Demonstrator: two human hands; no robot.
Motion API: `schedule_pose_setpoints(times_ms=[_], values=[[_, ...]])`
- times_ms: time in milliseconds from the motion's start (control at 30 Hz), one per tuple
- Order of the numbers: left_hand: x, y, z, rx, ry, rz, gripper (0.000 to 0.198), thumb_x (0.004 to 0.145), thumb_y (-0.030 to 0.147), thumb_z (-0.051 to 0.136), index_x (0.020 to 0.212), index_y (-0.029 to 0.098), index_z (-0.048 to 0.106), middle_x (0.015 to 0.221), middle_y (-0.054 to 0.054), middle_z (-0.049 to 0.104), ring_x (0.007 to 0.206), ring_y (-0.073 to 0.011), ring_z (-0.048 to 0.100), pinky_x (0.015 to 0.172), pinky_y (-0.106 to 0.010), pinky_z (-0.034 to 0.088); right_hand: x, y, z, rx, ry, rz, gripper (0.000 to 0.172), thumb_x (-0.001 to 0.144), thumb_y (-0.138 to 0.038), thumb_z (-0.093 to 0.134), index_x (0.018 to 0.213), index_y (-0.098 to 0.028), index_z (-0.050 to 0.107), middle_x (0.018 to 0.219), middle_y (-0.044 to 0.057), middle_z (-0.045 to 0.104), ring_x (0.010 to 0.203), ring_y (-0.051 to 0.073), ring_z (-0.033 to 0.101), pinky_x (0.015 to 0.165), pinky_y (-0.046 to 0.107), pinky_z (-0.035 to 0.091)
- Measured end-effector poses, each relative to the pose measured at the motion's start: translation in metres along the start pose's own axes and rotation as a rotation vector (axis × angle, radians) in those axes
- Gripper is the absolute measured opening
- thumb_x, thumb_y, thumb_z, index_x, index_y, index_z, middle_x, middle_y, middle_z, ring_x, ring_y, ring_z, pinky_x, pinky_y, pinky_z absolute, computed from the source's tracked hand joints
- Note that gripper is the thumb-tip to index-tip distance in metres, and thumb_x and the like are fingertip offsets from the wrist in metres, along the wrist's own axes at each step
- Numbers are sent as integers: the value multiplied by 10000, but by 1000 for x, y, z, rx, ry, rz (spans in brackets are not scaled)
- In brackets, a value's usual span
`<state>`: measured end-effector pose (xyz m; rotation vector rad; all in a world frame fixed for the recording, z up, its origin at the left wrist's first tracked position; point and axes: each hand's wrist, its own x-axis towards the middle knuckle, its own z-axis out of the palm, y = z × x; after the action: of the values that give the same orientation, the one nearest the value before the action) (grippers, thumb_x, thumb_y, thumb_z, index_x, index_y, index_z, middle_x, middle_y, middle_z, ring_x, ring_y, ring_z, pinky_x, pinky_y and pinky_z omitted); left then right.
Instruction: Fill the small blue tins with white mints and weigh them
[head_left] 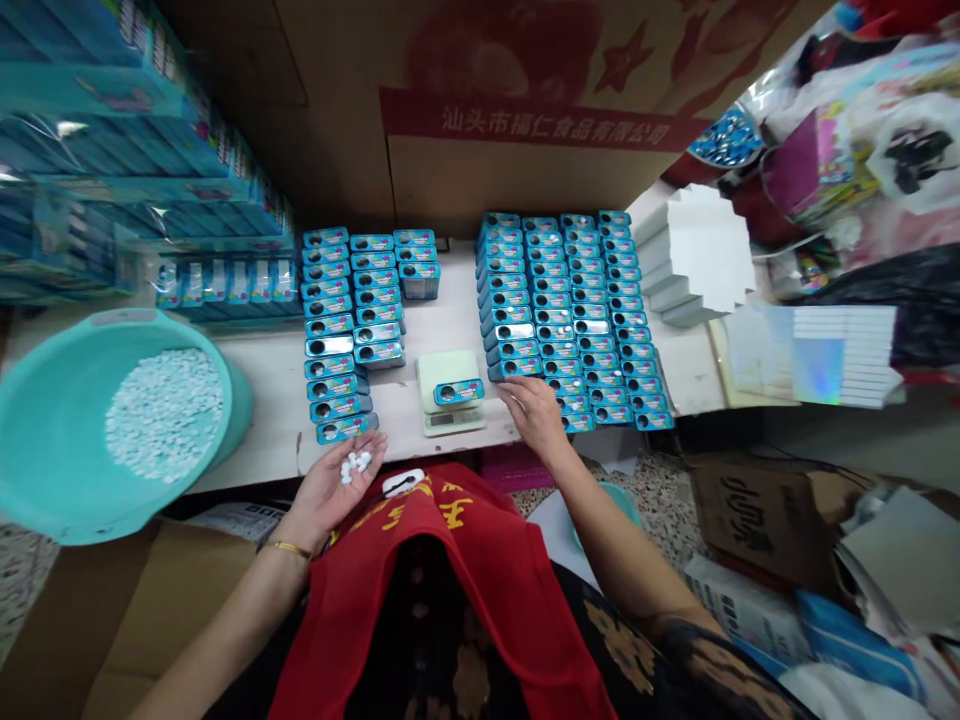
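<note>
My left hand (341,477) is turned palm up and cupped at the table's front edge, with several small white tablets (355,466) in it. Its fingertips are beside the front tin of the left rows (330,345). My right hand (534,410) hovers at the front of the right rows of blue tins (566,310). Its fingers point left, slightly apart and seemingly bare, near the front tin of the first column. Between my hands one blue tin (459,392) lies on a pale weighing scale (450,368).
A turquoise basin (232,400) of white tablets stands at the left. Wrapped stacks of blue boxes (127,130) rise behind it. A large cardboard carton (450,180) backs the table. Folded white card (697,250) and silvery sheets (817,350) lie at the right.
</note>
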<state>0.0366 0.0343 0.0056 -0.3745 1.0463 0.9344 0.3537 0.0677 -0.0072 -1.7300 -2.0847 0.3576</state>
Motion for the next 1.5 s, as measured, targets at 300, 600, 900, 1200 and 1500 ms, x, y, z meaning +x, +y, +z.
schedule_pose_setpoints(times_ms=[300,600,900,1200,1500], values=[[0,-5,4,43,19,49,307,810,44,429,1089,46,558,1045,-196,623,1034,-254,571,827,-334,522,-7,-3,1,65,56,60,238,871,-244,440,1018,-203,621,1069,70,622,1009,206,531,883,377,383],[-1,-7,5,57,34,60,316,801,-1,418,1071,53,572,1030,-185,631,1005,-244,589,811,-324,533,2,-15,13,173,9,8,329,840,-223,458,1161,-172,507,1151,97,562,1099,205,472,942,371,389],[0,-12,22,146,-46,50,295,784,-2,432,1032,50,584,1043,-200,623,1004,-243,590,816,-332,525,9,-24,13,270,76,-12,329,829,-245,479,1149,-175,491,1124,115,538,1071,226,476,908,405,415],[11,-30,57,125,-245,-44,234,847,102,407,782,80,630,741,-87,666,705,-148,636,786,-336,520,10,-113,16,217,-303,-365,272,860,-158,440,1120,-158,519,1061,97,542,961,190,476,812,326,447],[14,-35,60,136,-248,-84,241,839,118,409,948,63,617,826,-119,675,811,-185,641,818,-349,508,19,-90,23,180,-318,-368,166,857,-203,479,968,-143,587,907,70,580,855,166,502,805,292,431]])
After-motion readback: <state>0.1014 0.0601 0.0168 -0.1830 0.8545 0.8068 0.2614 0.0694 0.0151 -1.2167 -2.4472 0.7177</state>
